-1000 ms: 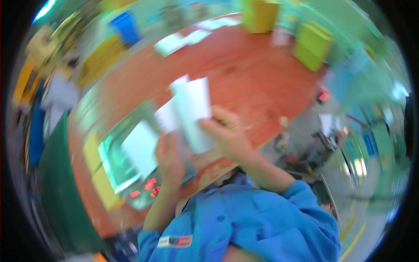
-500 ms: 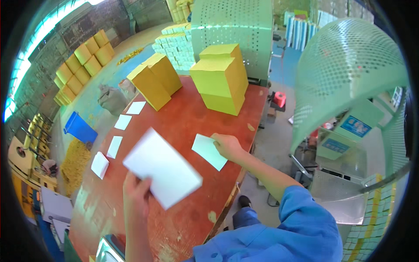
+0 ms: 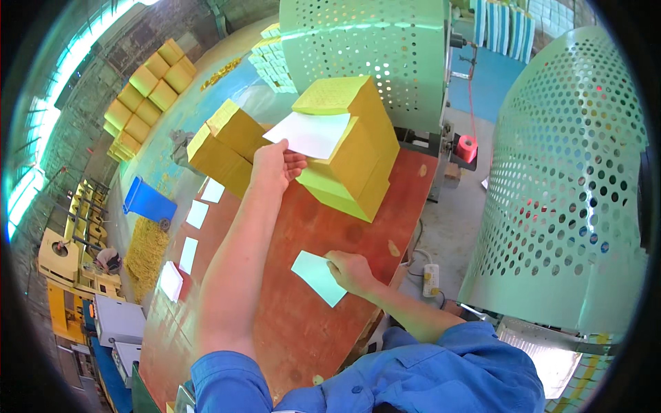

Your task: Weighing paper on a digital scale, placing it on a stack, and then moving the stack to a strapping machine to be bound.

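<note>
The left hand (image 3: 275, 165), in the head view, has its thumb at the near edge of a white sheet (image 3: 315, 133); whether it grips or has let go, I cannot tell. That sheet is on or just above the larger yellow paper-wrapped stack (image 3: 358, 155). The right hand (image 3: 352, 272) pinches the edge of a pale sheet (image 3: 318, 277) over the red-brown tabletop (image 3: 275, 337). More white sheets (image 3: 197, 214) line the table's left edge.
</note>
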`<state>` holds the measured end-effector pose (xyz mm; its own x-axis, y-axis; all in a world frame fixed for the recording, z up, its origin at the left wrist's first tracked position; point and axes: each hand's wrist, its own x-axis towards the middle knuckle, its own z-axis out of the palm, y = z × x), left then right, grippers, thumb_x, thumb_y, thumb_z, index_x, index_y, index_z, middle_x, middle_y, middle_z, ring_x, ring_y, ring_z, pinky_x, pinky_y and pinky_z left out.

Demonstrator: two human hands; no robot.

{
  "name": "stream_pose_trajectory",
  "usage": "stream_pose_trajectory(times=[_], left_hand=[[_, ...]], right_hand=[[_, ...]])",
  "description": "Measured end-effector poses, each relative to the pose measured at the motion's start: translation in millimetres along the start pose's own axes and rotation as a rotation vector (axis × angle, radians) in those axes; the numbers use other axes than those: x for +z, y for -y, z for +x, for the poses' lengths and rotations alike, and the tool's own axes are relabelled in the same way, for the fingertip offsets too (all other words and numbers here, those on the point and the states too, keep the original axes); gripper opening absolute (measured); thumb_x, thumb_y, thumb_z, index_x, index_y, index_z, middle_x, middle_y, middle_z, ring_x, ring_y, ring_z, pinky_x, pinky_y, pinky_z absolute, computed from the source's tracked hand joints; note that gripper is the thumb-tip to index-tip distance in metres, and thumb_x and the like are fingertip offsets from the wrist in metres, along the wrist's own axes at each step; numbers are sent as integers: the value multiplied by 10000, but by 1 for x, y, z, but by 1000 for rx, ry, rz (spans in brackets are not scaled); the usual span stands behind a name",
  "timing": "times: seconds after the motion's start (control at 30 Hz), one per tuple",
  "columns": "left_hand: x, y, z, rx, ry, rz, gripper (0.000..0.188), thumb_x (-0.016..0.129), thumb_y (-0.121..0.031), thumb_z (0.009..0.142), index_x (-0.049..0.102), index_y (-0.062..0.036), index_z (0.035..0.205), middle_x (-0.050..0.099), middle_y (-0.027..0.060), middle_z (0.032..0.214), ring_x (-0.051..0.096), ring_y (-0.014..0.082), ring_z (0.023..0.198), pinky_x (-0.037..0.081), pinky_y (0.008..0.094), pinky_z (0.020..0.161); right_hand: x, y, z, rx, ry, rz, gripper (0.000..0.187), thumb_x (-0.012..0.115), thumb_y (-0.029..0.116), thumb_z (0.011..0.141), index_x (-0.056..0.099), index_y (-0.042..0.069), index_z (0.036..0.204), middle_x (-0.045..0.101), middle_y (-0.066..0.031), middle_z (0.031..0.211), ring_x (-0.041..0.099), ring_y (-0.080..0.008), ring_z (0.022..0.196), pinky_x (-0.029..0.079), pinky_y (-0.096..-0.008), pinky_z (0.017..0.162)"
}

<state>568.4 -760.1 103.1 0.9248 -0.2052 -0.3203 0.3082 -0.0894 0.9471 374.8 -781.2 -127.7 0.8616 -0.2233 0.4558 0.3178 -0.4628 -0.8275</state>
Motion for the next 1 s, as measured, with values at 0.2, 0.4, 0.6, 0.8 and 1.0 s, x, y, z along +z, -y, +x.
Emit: stream_pose_trajectory(times=[0.2, 0.4, 0.6, 0.8, 1.0], left_hand=[[3, -2, -7, 16, -113, 284, 285, 512, -256, 950, 561, 2, 838, 593, 106, 641, 532, 173, 482, 399, 283, 431], [-5, 0, -11, 0, -140, 340, 300, 575, -292, 916, 517, -35, 772, 560, 94, 612, 478, 155, 446, 332, 273, 405], [3, 5, -18, -13, -145, 391, 337, 612, -309, 884, 504, -45, 705, 534, 94, 556, 464, 154, 408, 322, 278, 389], [-53, -13, 24, 692, -402, 1000, 408, 589, -403, 857, 611, -12, 740, 631, 130, 654, 610, 256, 580, 474, 408, 572], [15, -20, 59, 570, -255, 1384, 558, 396, -476, 916, 610, -47, 1202, 573, 237, 1249, 533, 391, 1177, 412, 466, 991]], right_hand=[[-3, 1, -1, 5, 16, 4, 42, 575, 87, 850, 586, 54, 872, 619, -134, 747, 623, -331, 679, 490, -432, 571], [-1, 5, -5, 7, 9, 46, 30, 569, 78, 847, 582, 56, 862, 617, -144, 747, 622, -337, 681, 483, -439, 571], [-7, -2, -10, 87, 25, 139, 73, 580, 81, 846, 608, 46, 903, 618, -157, 748, 634, -325, 692, 493, -403, 597], [-51, -7, -4, 232, -211, 603, 174, 533, 16, 798, 610, -2, 953, 605, -112, 1063, 574, -186, 1009, 456, -324, 837], [-79, -65, 45, 247, -635, 291, 210, 527, 47, 757, 606, -31, 935, 435, -223, 1434, 411, -336, 1327, 348, -369, 1053]])
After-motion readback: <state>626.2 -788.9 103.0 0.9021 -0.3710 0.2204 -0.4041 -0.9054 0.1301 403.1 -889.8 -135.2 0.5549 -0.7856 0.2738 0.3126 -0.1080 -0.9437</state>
